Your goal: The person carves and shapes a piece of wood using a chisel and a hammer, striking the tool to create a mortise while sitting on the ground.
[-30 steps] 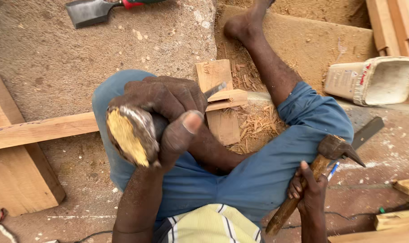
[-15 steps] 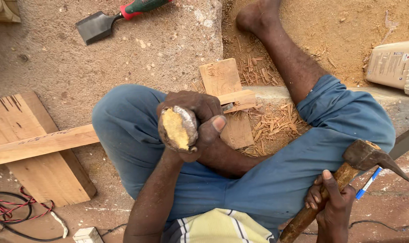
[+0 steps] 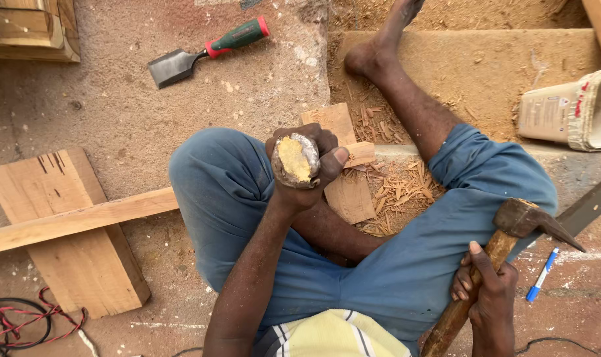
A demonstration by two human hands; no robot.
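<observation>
My left hand (image 3: 313,165) grips a chisel upright by its handle; the handle's battered yellow butt end (image 3: 294,158) faces the camera, and the blade below is hidden. It stands over a narrow wooden strip (image 3: 82,221) that crosses my lap, beside a small wooden block (image 3: 343,165). Wood shavings (image 3: 396,195) lie between my legs. My right hand (image 3: 485,291) holds a claw hammer (image 3: 522,221) by its wooden handle, low at the right above my thigh, apart from the chisel.
A second chisel with a red and green handle (image 3: 208,49) lies on the ground at the back left. A flat board (image 3: 75,231) lies under the strip. A pale plastic container (image 3: 571,109) lies at right, a blue pen (image 3: 541,274) by the hammer, red cables (image 3: 23,324) at bottom left.
The view has shifted, so things sit further right and lower in frame. My left hand stays on the chisel with its butt end up. The hammer stays low at the right.
</observation>
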